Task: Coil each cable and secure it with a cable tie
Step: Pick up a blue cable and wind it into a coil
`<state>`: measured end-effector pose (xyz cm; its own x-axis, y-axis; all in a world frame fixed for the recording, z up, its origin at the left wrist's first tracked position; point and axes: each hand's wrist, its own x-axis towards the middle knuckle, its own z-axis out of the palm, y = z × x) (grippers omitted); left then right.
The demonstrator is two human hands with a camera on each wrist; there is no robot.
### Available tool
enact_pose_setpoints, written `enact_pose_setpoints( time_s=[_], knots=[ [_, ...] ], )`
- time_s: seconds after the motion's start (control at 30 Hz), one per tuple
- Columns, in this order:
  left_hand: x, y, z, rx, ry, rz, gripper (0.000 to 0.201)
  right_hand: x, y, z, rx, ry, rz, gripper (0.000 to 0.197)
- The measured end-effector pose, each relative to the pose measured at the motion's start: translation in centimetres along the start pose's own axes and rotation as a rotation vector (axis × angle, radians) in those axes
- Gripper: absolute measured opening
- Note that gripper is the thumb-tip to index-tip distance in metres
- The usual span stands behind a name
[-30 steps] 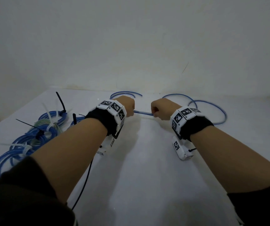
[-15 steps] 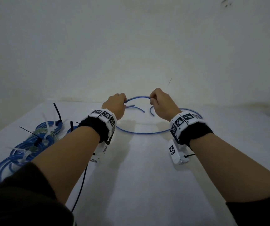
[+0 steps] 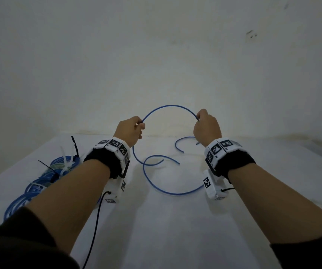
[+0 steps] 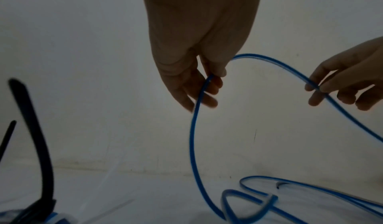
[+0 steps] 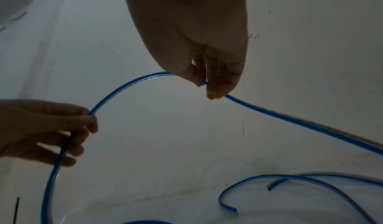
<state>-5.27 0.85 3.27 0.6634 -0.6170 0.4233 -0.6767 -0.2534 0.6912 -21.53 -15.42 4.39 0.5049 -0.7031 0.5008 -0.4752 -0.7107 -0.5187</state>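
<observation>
White desk (image 3: 175,230); tied blue coils (image 3: 39,183) bundled at its left. Loose blue cable (image 3: 170,106) arches above desk, ends trailing on surface. Left hand (image 3: 130,131) and right hand (image 3: 206,127) raised, each pinching the arch at one side.

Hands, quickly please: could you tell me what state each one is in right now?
Left hand: closed, pinching the blue cable.
Right hand: closed, pinching the same cable further along the raised arc.
</observation>
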Motion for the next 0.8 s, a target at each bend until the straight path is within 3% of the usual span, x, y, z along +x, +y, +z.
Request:
enact_pose_setpoints(
  time_s=[0.1,0.17,0.23,0.37,0.5,0.63,0.73,0.8],
  knots=[
    [-0.2,0.9,-0.6,0.002,0.044,0.060,0.016,-0.9,-1.4,0.3,-0.220,0.016,-0.048,0.050],
    [-0.2,1.2,-0.8,0.071,0.063,0.122,0.018,-1.3,-2.4,0.6,-0.381,0.054,-0.179,0.063],
    [-0.3,1.7,-0.9,0.107,0.078,0.181,0.018,-1.5,-3.3,1.1,-0.433,0.057,-0.308,0.060],
    [-0.5,2.6,-1.0,0.122,0.076,0.275,0.018,-1.4,-4.7,2.1,-0.302,0.054,-0.427,0.028],
    [-1.0,2.3,-1.4,0.060,0.018,0.231,0.013,-1.1,-5.3,2.4,0.017,0.060,-0.349,0.028],
    [-1.4,0.7,-1.9,0.104,-0.168,0.074,0.018,-0.5,-4.8,1.5,0.259,0.073,-0.129,0.033],
    [-1.3,-0.4,-2.1,0.186,-0.272,-0.054,0.017,-0.1,-4.3,1.2,0.339,0.066,0.003,0.034],
    [-1.3,-0.5,-2.2,0.096,-0.274,-0.150,0.012,-0.2,-4.1,1.2,0.344,0.054,0.019,0.034]
  ],
)
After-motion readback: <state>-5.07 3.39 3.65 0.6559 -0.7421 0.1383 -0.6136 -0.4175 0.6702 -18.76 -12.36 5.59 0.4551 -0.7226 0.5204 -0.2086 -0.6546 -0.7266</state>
